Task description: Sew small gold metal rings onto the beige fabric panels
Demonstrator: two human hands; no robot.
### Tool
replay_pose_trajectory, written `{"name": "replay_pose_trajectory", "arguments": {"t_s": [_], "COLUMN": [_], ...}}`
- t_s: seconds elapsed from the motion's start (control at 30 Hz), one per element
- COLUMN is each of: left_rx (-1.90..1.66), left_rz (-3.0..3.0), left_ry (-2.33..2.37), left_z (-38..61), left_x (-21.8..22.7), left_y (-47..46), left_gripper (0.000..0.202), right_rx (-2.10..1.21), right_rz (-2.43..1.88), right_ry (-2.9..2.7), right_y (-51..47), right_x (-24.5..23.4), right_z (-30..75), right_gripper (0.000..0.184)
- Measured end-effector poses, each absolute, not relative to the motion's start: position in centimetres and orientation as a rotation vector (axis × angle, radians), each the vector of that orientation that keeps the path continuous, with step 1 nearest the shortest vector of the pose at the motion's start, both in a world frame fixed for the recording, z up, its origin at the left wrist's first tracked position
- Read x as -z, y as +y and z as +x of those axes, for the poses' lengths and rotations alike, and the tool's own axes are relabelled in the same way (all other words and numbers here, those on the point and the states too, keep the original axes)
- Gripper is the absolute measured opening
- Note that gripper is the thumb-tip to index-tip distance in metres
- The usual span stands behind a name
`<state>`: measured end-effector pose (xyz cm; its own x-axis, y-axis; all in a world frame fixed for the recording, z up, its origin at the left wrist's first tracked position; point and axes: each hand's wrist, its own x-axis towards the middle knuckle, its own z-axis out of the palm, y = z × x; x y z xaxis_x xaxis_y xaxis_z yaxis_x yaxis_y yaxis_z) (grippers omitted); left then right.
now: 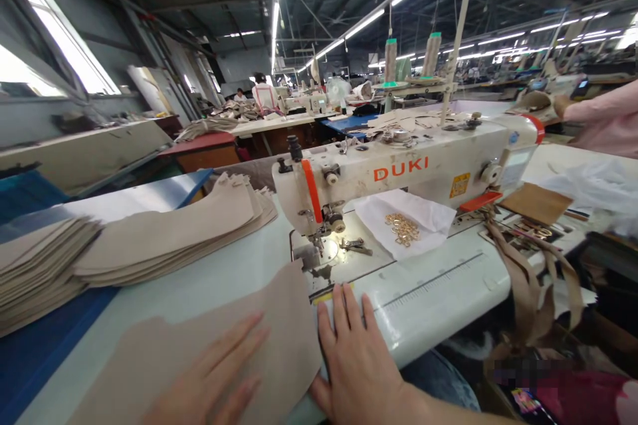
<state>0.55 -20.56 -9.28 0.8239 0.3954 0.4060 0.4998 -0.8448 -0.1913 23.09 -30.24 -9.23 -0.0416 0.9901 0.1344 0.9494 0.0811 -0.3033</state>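
Note:
A large beige fabric panel lies flat on the pale table, its upper corner close to the sewing machine's needle plate. My left hand, a little blurred, rests on the panel with its fingers stretched out. Beside the panel's right edge, my right hand lies flat on the machine bed with fingers spread, its thumb at the panel's edge. Just beyond stands a white sewing machine with an orange stripe. Under its arm, small gold metal rings sit on a white sheet.
Stacks of cut beige panels lie at the left, partly over a blue board. Brown straps hang off the table's right side. Thread cones stand behind the machine. A person's pink sleeve shows at the far right.

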Motion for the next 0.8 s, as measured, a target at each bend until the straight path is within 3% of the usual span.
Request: {"name": "replay_pose_trajectory", "arguments": {"t_s": [0.2, 0.33, 0.4, 0.6, 0.8], "left_rx": [0.204, 0.080, 0.098, 0.222, 0.729], "left_rz": [-2.820, -2.935, -2.984, -2.967, -2.541], "left_ry": [-1.111, -1.356, -1.407, -1.479, -1.640], "left_z": [1.4, 2.4, 2.9, 2.5, -8.0], "left_x": [8.7, 7.7, 7.2, 6.4, 2.7], "left_y": [-19.7, -20.9, -21.2, -22.0, -22.0], "left_gripper": [0.054, 0.054, 0.056, 0.062, 0.042], "right_rx": [-0.098, 0.168, 0.338, 0.603, 0.698], "right_rz": [-1.849, -1.602, -1.390, -1.012, -0.967], "right_ry": [-2.247, -2.346, -2.351, -2.391, -2.334], "right_y": [-30.5, -29.2, -27.6, -23.9, -23.7], "right_x": [9.4, 9.9, 10.2, 11.5, 13.0], "right_z": [25.1, 27.5, 27.4, 23.9, 24.2], "right_gripper": [0.071, 0.039, 0.036, 0.035, 0.040]}}
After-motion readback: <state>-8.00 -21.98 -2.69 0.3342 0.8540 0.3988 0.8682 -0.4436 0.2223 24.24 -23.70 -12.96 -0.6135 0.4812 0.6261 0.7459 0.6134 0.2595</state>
